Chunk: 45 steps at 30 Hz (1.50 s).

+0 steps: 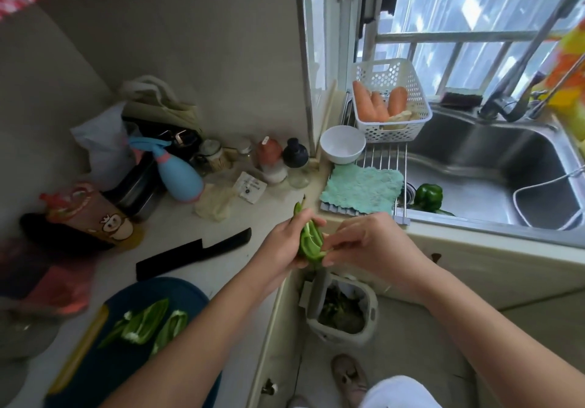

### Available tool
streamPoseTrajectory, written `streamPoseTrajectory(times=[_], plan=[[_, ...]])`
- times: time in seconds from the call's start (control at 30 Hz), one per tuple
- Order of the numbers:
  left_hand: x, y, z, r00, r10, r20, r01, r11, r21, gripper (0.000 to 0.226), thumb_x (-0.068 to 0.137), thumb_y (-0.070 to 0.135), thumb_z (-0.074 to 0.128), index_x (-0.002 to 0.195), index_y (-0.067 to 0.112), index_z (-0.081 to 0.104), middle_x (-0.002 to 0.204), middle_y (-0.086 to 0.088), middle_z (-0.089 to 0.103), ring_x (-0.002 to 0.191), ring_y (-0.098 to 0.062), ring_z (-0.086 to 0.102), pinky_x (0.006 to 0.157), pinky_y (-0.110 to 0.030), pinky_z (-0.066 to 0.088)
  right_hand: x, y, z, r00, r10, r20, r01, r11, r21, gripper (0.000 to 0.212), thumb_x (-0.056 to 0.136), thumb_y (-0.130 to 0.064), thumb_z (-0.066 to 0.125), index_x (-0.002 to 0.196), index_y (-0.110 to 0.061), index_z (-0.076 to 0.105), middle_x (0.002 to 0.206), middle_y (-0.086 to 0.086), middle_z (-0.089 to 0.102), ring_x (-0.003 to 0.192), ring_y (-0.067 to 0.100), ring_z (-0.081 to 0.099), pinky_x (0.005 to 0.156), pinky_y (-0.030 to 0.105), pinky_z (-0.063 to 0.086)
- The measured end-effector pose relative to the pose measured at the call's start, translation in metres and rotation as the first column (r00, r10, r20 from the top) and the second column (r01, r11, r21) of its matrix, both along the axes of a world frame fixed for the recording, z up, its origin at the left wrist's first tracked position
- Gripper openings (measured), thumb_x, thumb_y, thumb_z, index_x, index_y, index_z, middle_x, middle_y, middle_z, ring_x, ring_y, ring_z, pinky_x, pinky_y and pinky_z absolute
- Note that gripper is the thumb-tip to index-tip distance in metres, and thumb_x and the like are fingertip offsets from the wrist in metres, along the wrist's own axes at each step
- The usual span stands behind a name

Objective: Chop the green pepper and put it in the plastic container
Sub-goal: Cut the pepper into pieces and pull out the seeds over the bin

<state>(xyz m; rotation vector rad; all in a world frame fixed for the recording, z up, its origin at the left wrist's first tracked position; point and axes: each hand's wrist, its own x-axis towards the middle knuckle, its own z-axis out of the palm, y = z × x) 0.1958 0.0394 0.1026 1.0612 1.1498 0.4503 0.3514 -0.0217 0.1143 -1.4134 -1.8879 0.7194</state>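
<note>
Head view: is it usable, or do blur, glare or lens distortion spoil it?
Head view: wide-angle bending bows the window frame and sink rim. Head view: daylight washes out the panes; the counter is evenly lit. Head view: the lower-left edge is smeared, but the left hand, right hand and pepper piece they hold read clearly.

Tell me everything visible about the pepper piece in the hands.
The pepper piece is a cut, glossy green section, its paler hollow inside facing up. It is held in the air above a floor bin. The left hand grips it from the left, a narrow tip poking out past the fingers; the right hand pinches its near right edge.
</note>
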Motion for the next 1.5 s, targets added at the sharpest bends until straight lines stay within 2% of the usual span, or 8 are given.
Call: streamPoseTrajectory(times=[0.17,0.4,0.83,0.9,1.0,1.17,1.4,1.5], plan=[[0.000,-0.001,-0.004,0.998,0.058,0.029,-0.058,0.998,0.026,0.034,0.096,0.043,0.041,0.096,0.018,0.064,0.077,0.003,0.072,0.069,-0.014,0.061,0.069,-0.029,0.041,-0.003,-0.002,-0.010,0.994,-0.093,-0.048,0.092,0.995,-0.030,0.018,0.067,-0.026,0.081,0.084,-0.019,0.078,0.069,-0.006,0.070,0.058,0.008,0.062,0.057,0.019,0.051],[0.000,-0.008,-0.027,0.987,0.157,0.023,-0.157,0.988,0.006,0.027,0.097,0.040,0.042,0.102,0.019,0.058,0.088,-0.007,0.073,0.082,-0.021,0.067,0.081,-0.042,0.053,-0.008,-0.005,-0.022,0.908,-0.363,-0.210,0.255,0.876,-0.410,0.014,0.063,-0.016,0.085,0.074,-0.019,0.076,0.067,0.003,0.072,0.063,0.015,0.068,0.060,0.018,0.055],[0.008,-0.014,-0.040,0.814,0.573,0.092,-0.515,0.786,-0.344,0.033,0.096,0.037,0.046,0.103,0.007,0.059,0.095,-0.013,0.059,0.079,-0.022,0.061,0.062,-0.031,0.052,-0.014,-0.004,-0.040,0.606,-0.633,-0.483,0.385,0.764,-0.518,0.010,0.071,-0.008,0.079,0.080,-0.006,0.076,0.072,0.010,0.073,0.064,0.017,0.068,0.067,0.025,0.059],[0.004,-0.011,-0.042,0.832,0.548,0.087,-0.491,0.800,-0.344,0.033,0.097,0.037,0.044,0.104,0.007,0.057,0.100,-0.016,0.061,0.080,-0.026,0.065,0.063,-0.033,0.055,-0.006,-0.006,-0.052,0.660,-0.631,-0.408,0.415,0.758,-0.503,0.011,0.072,-0.009,0.078,0.082,-0.009,0.076,0.074,0.005,0.074,0.066,0.014,0.069,0.066,0.020,0.057],[-0.002,-0.009,-0.046,0.873,0.483,0.065,-0.423,0.818,-0.390,0.031,0.097,0.031,0.047,0.114,0.006,0.053,0.110,-0.023,0.058,0.090,-0.035,0.067,0.061,-0.038,0.059,0.006,-0.006,-0.076,0.889,-0.458,-0.011,0.419,0.822,-0.386,0.013,0.078,-0.013,0.075,0.092,-0.014,0.076,0.085,-0.003,0.074,0.073,0.003,0.067,0.074,0.011,0.051],[-0.008,-0.014,-0.053,0.907,0.412,0.088,-0.327,0.820,-0.469,0.038,0.093,0.006,0.052,0.130,0.003,0.044,0.111,-0.022,0.054,0.102,-0.037,0.059,0.071,-0.045,0.056,0.014,-0.003,-0.110,0.881,-0.164,0.443,0.337,0.875,-0.348,0.015,0.084,-0.007,0.057,0.088,-0.003,0.071,0.091,0.015,0.070,0.080,0.030,0.066,0.072,0.036,0.054],[-0.015,-0.014,-0.061,0.926,0.321,0.198,-0.201,0.865,-0.460,0.047,0.086,-0.016,0.044,0.124,0.011,0.053,0.117,-0.021,0.055,0.109,-0.037,0.055,0.080,-0.049,0.052,0.015,-0.003,-0.107,0.844,-0.227,0.485,0.407,0.860,-0.306,0.014,0.082,-0.027,0.071,0.093,-0.018,0.074,0.093,-0.002,0.069,0.088,0.021,0.064,0.073,0.030,0.049],[-0.016,-0.014,-0.061,0.925,0.300,0.233,-0.174,0.880,-0.443,0.048,0.085,-0.017,0.043,0.120,0.013,0.055,0.120,-0.021,0.054,0.111,-0.037,0.053,0.084,-0.050,0.051,0.017,-0.002,-0.105,0.862,-0.275,0.425,0.402,0.883,-0.244,0.006,0.082,-0.014,0.069,0.086,-0.017,0.068,0.091,-0.004,0.063,0.087,0.021,0.062,0.072,0.032,0.048]])
